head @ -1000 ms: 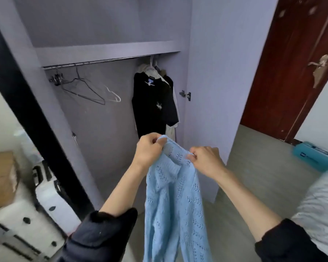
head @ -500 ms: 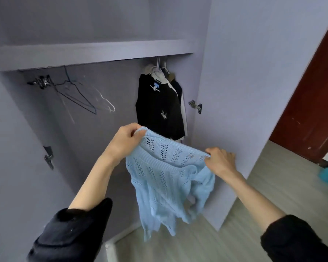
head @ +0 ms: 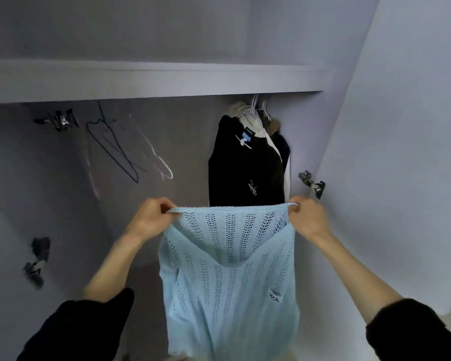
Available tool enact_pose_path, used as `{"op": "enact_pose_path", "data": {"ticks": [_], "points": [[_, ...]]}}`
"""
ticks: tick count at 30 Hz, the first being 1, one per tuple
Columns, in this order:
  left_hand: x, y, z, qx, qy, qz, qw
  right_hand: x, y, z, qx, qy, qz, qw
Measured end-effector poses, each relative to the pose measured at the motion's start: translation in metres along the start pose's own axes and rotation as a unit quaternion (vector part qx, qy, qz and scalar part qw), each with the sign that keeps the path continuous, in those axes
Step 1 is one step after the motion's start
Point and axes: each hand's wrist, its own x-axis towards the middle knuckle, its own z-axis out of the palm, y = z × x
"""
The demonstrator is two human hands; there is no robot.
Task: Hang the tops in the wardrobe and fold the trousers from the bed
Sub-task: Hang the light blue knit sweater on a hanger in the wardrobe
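Note:
A light blue knitted top point(head: 229, 277) hangs spread out in front of the open wardrobe. My left hand point(head: 151, 220) grips its upper edge at the left corner, and my right hand point(head: 307, 217) grips the right corner, so the edge is stretched flat between them. Behind it, a black top point(head: 242, 173) hangs on a hanger at the right end of the wardrobe, with a pale garment point(head: 258, 126) behind that. Several bare wire hangers point(head: 123, 149) dangle at the left, blurred.
A shelf point(head: 151, 82) runs across the wardrobe above the hanging space. The open wardrobe door point(head: 401, 152) stands at the right with a metal hinge point(head: 311, 182). Another hinge point(head: 37, 259) sits on the left wall. Metal clips point(head: 59, 119) hang at the far left.
The view has moved closer into the wardrobe. My hands have pulled further apart and risen, stretching the blue top's upper edge flat; the red door and floor have left view.

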Motion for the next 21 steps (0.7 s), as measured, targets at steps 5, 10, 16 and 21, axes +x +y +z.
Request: {"op": "enact_pose_path", "data": {"ticks": [5, 10, 16, 21], "points": [[0.039, -0.018, 0.000, 0.024, 0.033, -0.042, 0.998, 0.049, -0.011, 0.032, 0.133, -0.103, 0.012, 0.986], [0.056, -0.045, -0.016, 0.040, 0.084, -0.084, 0.992, 0.085, -0.026, 0.059, 0.093, -0.259, -0.137, 0.952], [0.052, -0.071, -0.015, 0.156, 0.097, -0.182, 0.966, 0.133, -0.044, 0.072, 0.026, -0.267, -0.251, 0.930], [0.042, -0.078, -0.013, 0.191, 0.196, -0.224, 0.935, 0.154, -0.065, 0.086, 0.058, -0.212, -0.286, 0.933]]}}
